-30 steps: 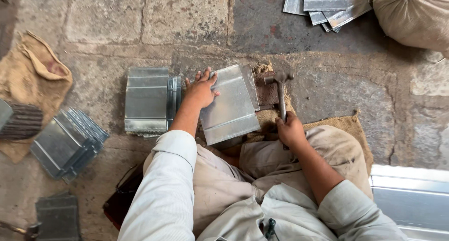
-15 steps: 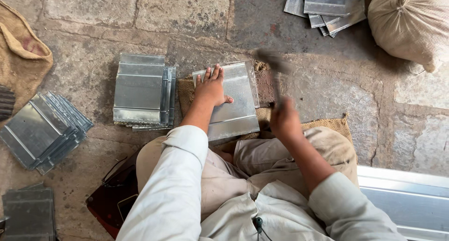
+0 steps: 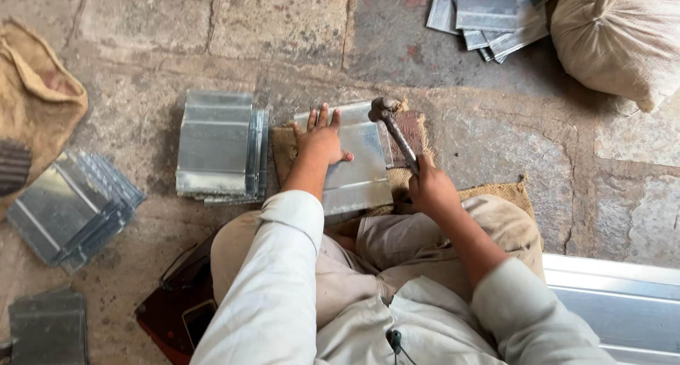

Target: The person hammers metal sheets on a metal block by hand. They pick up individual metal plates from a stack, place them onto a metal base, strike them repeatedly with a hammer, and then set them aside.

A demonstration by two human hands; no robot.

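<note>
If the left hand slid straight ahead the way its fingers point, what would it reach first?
The left hand lies flat on the metal sheet, fingers pointing away from the person. Going straight on, it would pass the sheet's far edge and likely reach bare stone floor; nothing else appears in that line.

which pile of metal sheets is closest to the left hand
The neat stack directly beside the left hand, squared up, unlike the fanned pile further out.

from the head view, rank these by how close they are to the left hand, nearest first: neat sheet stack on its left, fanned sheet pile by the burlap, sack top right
Measured from the left hand:
1. Neat sheet stack, just to its left.
2. Fanned sheet pile, further left and lower, beside the burlap.
3. Sack, far off at the top right corner.
</note>
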